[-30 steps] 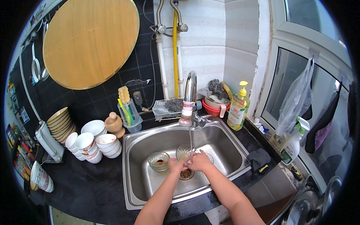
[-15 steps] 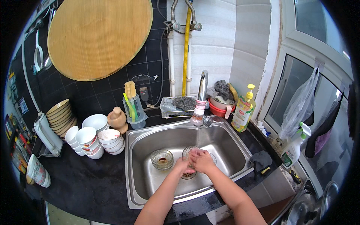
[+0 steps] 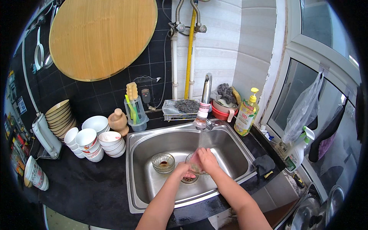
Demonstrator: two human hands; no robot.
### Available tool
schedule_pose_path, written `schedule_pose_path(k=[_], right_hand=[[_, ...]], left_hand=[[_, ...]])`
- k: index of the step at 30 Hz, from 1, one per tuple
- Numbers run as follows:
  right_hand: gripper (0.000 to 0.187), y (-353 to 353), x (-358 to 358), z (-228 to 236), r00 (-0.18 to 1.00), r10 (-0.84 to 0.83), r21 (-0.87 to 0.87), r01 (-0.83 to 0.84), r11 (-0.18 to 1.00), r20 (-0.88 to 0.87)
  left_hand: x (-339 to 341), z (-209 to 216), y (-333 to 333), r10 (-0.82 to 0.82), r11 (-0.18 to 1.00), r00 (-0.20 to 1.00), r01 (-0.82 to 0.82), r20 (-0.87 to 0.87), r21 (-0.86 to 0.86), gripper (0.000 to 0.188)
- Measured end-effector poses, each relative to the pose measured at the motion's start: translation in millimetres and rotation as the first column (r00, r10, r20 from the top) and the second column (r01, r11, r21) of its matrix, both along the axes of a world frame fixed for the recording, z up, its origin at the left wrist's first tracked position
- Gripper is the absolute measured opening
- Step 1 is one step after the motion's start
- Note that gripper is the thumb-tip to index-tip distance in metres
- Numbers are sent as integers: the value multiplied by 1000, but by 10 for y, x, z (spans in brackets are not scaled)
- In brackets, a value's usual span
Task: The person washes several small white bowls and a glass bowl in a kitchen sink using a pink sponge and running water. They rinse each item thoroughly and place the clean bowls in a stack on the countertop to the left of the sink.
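Under the running faucet [image 3: 204,101], both hands are in the steel sink [image 3: 143,188]. My left hand [image 3: 184,170] curls against the side of a clear glass bowl [image 3: 196,168], just above the drain [image 3: 189,179]. At the bowl's far right side, my right hand [image 3: 208,159] has its fingers bent over the rim. Something pinkish shows between the hands; I cannot tell whether it is a cloth or fingers. Left of them, more clear glass bowls [image 3: 163,163] sit nested on the sink floor, with a little dark liquid in the top one.
Stacked white bowls [image 3: 94,143] and a wooden mortar [image 3: 118,122] stand left of the sink. Behind it are a utensil holder [image 3: 136,115] and a wire rack with scouring pads [image 3: 184,107]. A yellow soap bottle [image 3: 247,115] and a spray bottle [image 3: 299,151] stand at the right.
The hands have shifted slightly; the glass bowl between them now looks tilted and raised from the sink floor. The whole view has moved a little. The nested bowls stay put.
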State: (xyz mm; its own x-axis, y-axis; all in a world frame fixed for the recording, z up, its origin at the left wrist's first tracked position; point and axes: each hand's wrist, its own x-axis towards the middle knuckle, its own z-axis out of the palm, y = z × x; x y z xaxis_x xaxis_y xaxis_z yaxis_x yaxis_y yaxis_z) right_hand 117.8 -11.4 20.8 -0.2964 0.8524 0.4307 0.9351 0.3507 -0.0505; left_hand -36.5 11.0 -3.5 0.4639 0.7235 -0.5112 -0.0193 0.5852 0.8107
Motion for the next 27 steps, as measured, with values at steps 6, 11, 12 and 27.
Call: schedule_pose_path(k=[6, 11, 12, 27], right_hand=[[23, 91, 2, -36, 979, 196, 69, -192, 979, -58], [30, 162, 25, -160, 954, -299, 37, 300, 953, -40], [34, 154, 31, -165, 927, -354, -139, 337, 931, -126], [48, 141, 126, -294, 782, -416, -474, 178, 862, -464]], left_hand=[[28, 95, -71, -143, 985, 977, 156, -160, 72, 28], [99, -15, -64, 140, 932, 983, -91, -118, 351, 33], [121, -15, -86, 209, 882, 973, -146, -93, 449, 34], [122, 429, -234, 205, 830, 896, 55, -395, 555, 54]])
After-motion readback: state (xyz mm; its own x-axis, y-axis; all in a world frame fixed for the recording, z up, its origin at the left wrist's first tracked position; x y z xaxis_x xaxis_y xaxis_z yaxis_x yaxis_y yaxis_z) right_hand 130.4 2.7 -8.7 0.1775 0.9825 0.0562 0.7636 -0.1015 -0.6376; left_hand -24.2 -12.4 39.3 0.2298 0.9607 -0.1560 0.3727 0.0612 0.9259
